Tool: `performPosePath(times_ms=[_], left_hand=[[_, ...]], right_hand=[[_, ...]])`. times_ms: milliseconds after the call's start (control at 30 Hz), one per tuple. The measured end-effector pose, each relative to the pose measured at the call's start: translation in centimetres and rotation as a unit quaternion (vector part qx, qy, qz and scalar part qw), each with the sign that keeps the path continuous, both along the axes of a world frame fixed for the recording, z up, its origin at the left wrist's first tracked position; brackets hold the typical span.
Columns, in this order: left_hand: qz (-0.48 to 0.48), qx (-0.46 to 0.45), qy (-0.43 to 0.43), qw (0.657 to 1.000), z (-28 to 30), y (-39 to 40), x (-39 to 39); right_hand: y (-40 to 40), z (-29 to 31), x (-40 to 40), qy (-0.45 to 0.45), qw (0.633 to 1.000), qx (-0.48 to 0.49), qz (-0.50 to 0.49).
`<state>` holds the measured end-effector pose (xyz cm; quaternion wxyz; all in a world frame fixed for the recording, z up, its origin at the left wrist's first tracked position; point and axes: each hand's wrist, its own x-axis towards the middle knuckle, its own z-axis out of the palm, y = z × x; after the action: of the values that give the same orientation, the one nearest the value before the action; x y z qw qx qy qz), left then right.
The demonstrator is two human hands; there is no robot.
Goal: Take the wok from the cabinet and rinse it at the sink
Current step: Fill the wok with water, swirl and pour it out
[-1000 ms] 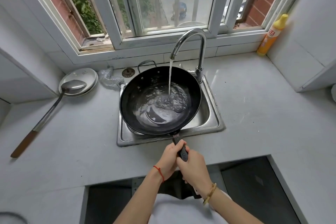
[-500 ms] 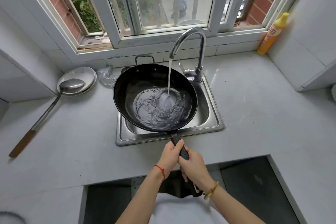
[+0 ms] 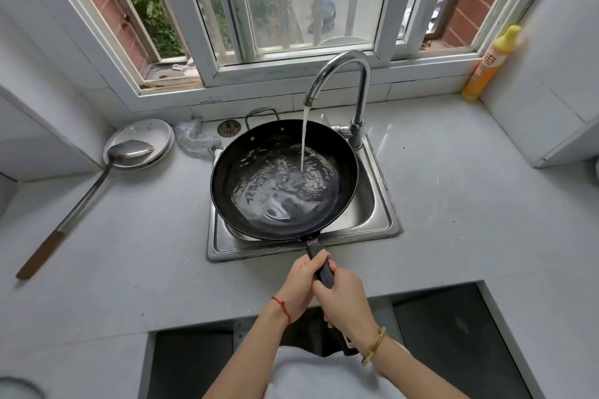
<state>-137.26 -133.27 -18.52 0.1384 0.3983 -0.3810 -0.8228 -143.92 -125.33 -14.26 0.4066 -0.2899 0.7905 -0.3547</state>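
Observation:
A black wok [image 3: 236,172] sits over the steel sink [image 3: 385,217], with water pooled and rippling inside it. The chrome faucet [image 3: 359,87] runs a thin stream into the wok's right half. The wok's dark handle [image 3: 319,264] points toward me. My left hand [image 3: 301,288] grips the handle from the left, and my right hand [image 3: 346,301] grips it just behind, lower down the handle.
A long metal ladle [image 3: 97,181] rests on a plate [image 3: 152,134] at the left of the counter. A steel scourer [image 3: 194,142] lies behind the wok. A yellow detergent bottle [image 3: 492,65] stands at the back right. An open dark gap lies below the counter's front edge.
The wok has swung back to the right and levelled over the sink, and the water inside has sloshed across it. Both hands keep their grip on the handle.

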Motion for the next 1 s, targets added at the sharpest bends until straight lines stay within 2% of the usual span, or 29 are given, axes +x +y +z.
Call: performPosePath(times_ms=[100,233,367,567,700,1000], left_hand=[[-0.001,0.017,0.006,1.000,-0.4,0.0,-0.2],[-0.007,-0.023,-0.029,0.999,-0.7,0.0,-0.5],[-0.022,-0.084,-0.081,0.993,-1.1,-0.2,0.0],[0.002,-0.120,-0.137,0.983,-1.5,-0.3,0.9],[0.028,-0.152,-0.202,0.967,-2.1,-0.6,2.0],[0.096,-0.218,-0.245,0.940,-1.2,-1.1,2.7]], right_hand=[[0.2,-0.7,-0.1,0.032,0.999,-0.009,0.006],[0.3,-1.9,-0.6,0.041,0.999,-0.025,0.019],[0.1,-2.6,-0.9,-0.031,0.999,-0.027,0.022],[-0.6,-3.8,-1.0,-0.139,0.990,0.008,0.032],[-1.0,-4.0,-0.7,-0.243,0.969,0.008,0.046],[-2.8,-4.1,0.3,-0.379,0.924,0.024,0.037]])
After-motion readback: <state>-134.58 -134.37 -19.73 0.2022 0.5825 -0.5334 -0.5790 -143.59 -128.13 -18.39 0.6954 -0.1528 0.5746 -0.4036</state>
